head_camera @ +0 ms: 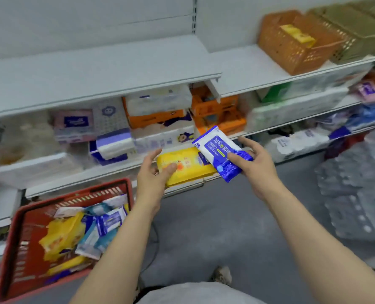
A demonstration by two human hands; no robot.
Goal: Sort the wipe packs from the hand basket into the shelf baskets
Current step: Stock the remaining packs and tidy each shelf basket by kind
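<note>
Two hands (151, 172) (255, 163), one yellow pack (184, 166), one blue pack (220, 153)

A shop aisle.
White metal shelving (107, 71) stocked with packaged tissue packs (74, 125), and a red hand basket (13, 227) on the floor.

I count two shelf baskets, one orange basket (291, 49) and one olive basket (355, 34); one red hand basket (13, 233); two packs in my hands (one yellow pack (188, 170), one blue pack (221, 152)).
</note>
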